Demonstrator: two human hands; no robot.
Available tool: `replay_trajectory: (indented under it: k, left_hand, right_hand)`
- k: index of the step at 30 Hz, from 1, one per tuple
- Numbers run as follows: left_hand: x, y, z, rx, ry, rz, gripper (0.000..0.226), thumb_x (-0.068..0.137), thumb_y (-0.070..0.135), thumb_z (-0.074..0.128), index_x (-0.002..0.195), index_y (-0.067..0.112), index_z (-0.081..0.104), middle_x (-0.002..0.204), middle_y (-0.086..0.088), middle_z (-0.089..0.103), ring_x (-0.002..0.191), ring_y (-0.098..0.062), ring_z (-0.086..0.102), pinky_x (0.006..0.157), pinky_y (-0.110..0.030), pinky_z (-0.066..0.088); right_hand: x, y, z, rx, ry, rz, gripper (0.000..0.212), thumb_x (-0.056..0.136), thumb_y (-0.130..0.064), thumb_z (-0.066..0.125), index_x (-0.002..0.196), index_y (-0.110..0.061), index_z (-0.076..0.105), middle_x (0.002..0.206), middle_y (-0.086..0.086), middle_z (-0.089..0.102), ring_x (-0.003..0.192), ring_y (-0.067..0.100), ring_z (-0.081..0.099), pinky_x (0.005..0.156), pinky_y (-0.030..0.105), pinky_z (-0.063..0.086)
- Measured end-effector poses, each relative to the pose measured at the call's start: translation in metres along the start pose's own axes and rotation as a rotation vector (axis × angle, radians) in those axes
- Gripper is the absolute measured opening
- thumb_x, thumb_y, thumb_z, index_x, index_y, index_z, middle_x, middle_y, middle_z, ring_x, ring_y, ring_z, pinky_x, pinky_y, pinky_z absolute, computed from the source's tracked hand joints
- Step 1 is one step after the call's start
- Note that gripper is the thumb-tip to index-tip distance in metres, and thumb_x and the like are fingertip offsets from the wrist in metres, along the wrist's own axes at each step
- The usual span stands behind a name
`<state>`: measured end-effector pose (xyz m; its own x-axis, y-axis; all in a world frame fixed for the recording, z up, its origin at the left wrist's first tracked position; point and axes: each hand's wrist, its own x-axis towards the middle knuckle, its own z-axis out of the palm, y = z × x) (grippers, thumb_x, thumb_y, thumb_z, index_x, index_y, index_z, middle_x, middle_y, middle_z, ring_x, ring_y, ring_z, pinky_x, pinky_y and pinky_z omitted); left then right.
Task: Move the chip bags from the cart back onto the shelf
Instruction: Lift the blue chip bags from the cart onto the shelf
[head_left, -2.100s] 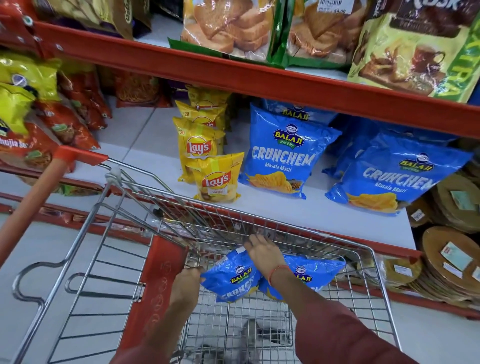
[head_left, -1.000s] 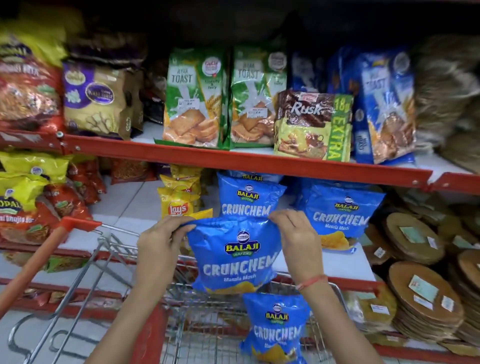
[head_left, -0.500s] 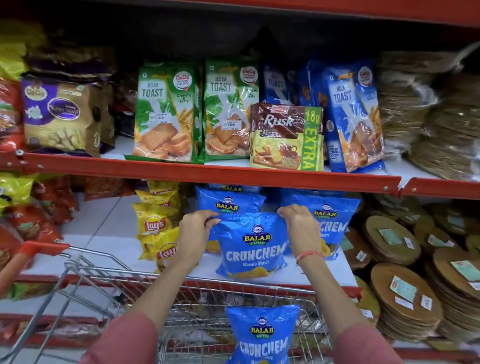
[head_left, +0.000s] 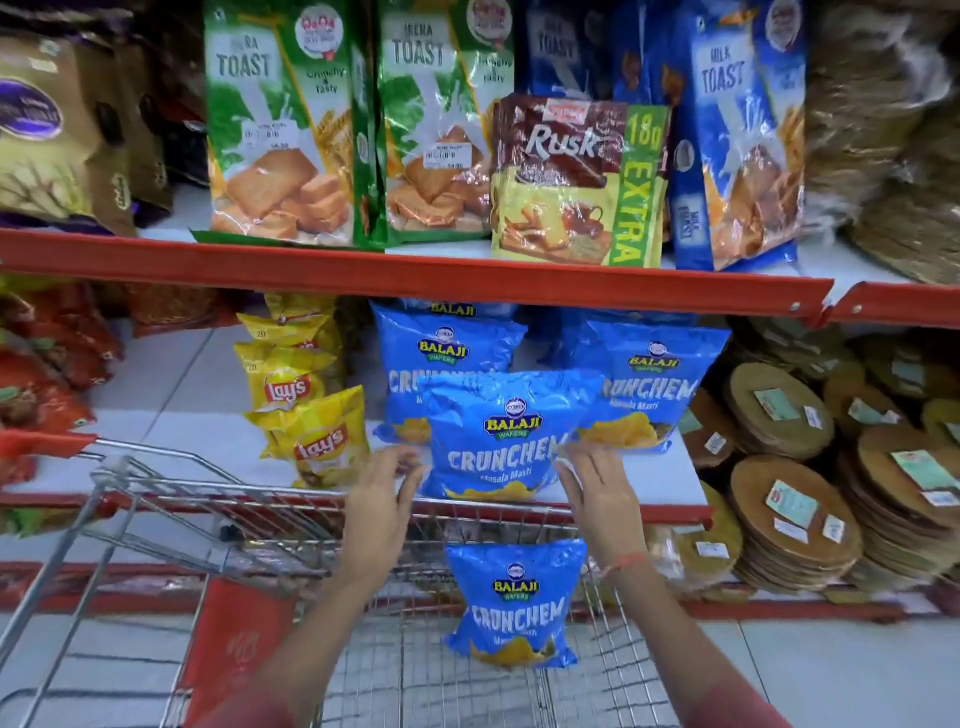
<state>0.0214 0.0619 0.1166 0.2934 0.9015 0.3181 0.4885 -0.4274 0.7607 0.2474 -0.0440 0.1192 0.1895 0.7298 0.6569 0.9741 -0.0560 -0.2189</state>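
A blue Balaji Crunchem chip bag (head_left: 498, 436) stands upright at the front of the white lower shelf (head_left: 171, 426), before two more blue bags (head_left: 441, 353) (head_left: 654, 374). My left hand (head_left: 382, 499) and my right hand (head_left: 597, 493) are on either side of its lower corners, fingers spread, holding nothing. Whether the fingertips still touch the bag is unclear. Another blue Crunchem bag (head_left: 514, 603) leans against the far wall of the wire cart (head_left: 218, 493).
Yellow Lay's bags (head_left: 317, 436) stand left of the blue ones. Stacks of round flat packs (head_left: 795, 509) fill the right side. Toast and rusk packs (head_left: 576, 182) sit on the red-edged upper shelf (head_left: 415, 275). The cart's red handle (head_left: 47, 441) is at left.
I lifted one blue bag out of the cart, set it upright on the lower shelf and let go of it. My hands have dropped to its lower corners.
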Motion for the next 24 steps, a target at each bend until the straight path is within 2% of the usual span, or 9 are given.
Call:
replay_trajectory:
  k: [2, 6, 8, 10, 13, 15, 17, 20, 24]
  left_hand:
    - [-0.023, -0.011, 0.013, 0.04, -0.117, -0.041, 0.014, 0.085, 0.019, 0.065, 0.096, 0.012, 0.061, 0.088, -0.005, 0.07, 0.078, -0.015, 0.065, 0.073, -0.031, 0.054]
    - [-0.049, -0.028, 0.041, 0.149, -0.459, -0.097, 0.021, 0.085, 0.02, 0.064, 0.105, 0.013, 0.062, 0.104, -0.006, 0.069, 0.094, -0.017, 0.064, 0.087, -0.04, 0.055]
    - [-0.053, -0.034, 0.056, 0.248, -0.611, -0.149, 0.033, 0.088, 0.018, 0.059, 0.12, 0.013, 0.053, 0.123, -0.008, 0.061, 0.112, -0.021, 0.058, 0.098, -0.038, 0.05]
    - [-0.055, -0.039, 0.071, 0.344, -0.729, -0.157, 0.045, 0.09, 0.011, 0.054, 0.133, 0.014, 0.041, 0.142, -0.008, 0.045, 0.13, -0.025, 0.044, 0.109, -0.04, 0.041]
    - [-0.053, -0.05, 0.089, 0.44, -0.868, -0.119, 0.064, 0.086, -0.006, 0.049, 0.141, 0.016, 0.026, 0.154, -0.007, 0.026, 0.143, -0.027, 0.023, 0.118, -0.046, 0.029]
    - [-0.052, -0.06, 0.098, 0.513, -0.91, -0.117, 0.069, 0.084, -0.009, 0.049, 0.142, 0.018, 0.024, 0.155, -0.009, 0.022, 0.142, -0.032, 0.023, 0.114, -0.051, 0.034]
    - [-0.051, -0.061, 0.104, 0.586, -0.914, -0.112, 0.07, 0.081, -0.013, 0.047, 0.141, 0.017, 0.025, 0.155, -0.011, 0.023, 0.14, -0.038, 0.026, 0.108, -0.053, 0.041]
    - [-0.056, -0.059, 0.107, 0.641, -0.854, -0.121, 0.067, 0.079, -0.017, 0.048, 0.138, 0.013, 0.034, 0.148, -0.012, 0.036, 0.134, -0.032, 0.038, 0.106, -0.045, 0.046]
    - [-0.074, -0.07, 0.099, 0.636, -0.84, -0.185, 0.033, 0.086, -0.005, 0.05, 0.11, 0.015, 0.058, 0.123, -0.009, 0.061, 0.109, -0.025, 0.061, 0.091, -0.038, 0.055]
  right_hand:
    - [-0.033, 0.003, 0.009, -0.059, -0.084, -0.105, 0.006, 0.088, -0.009, 0.054, 0.094, -0.008, 0.057, 0.09, 0.006, 0.063, 0.084, 0.022, 0.054, 0.076, 0.033, 0.05]
    - [-0.086, 0.02, 0.031, -0.021, -0.512, 0.036, 0.02, 0.076, -0.014, 0.075, 0.093, -0.012, 0.066, 0.086, 0.003, 0.069, 0.082, 0.021, 0.066, 0.065, 0.028, 0.06]
    - [-0.105, 0.033, 0.044, -0.063, -0.742, 0.133, 0.044, 0.075, -0.021, 0.076, 0.115, -0.009, 0.061, 0.107, 0.008, 0.068, 0.102, 0.027, 0.063, 0.084, 0.034, 0.058]
    - [-0.118, 0.046, 0.054, -0.108, -0.868, 0.21, 0.064, 0.077, -0.027, 0.073, 0.132, -0.009, 0.046, 0.129, 0.011, 0.057, 0.124, 0.032, 0.049, 0.103, 0.045, 0.045]
    - [-0.127, 0.062, 0.063, -0.103, -0.952, 0.301, 0.069, 0.084, -0.026, 0.064, 0.142, -0.013, 0.028, 0.142, 0.008, 0.043, 0.136, 0.031, 0.03, 0.114, 0.047, 0.03]
    - [-0.127, 0.064, 0.066, -0.115, -0.962, 0.286, 0.067, 0.086, -0.023, 0.061, 0.142, -0.012, 0.026, 0.142, 0.01, 0.042, 0.135, 0.031, 0.032, 0.114, 0.044, 0.031]
    - [-0.125, 0.06, 0.067, -0.108, -0.911, 0.287, 0.064, 0.084, -0.017, 0.064, 0.138, -0.007, 0.033, 0.139, 0.015, 0.045, 0.13, 0.035, 0.039, 0.11, 0.044, 0.038]
    - [-0.122, 0.051, 0.064, -0.105, -0.875, 0.355, 0.047, 0.079, -0.015, 0.07, 0.123, -0.005, 0.055, 0.122, 0.019, 0.06, 0.116, 0.035, 0.051, 0.102, 0.039, 0.046]
    - [-0.126, 0.042, 0.051, -0.026, -0.908, 0.594, 0.024, 0.082, -0.031, 0.067, 0.101, -0.017, 0.07, 0.099, 0.011, 0.072, 0.089, 0.021, 0.065, 0.083, 0.028, 0.055]
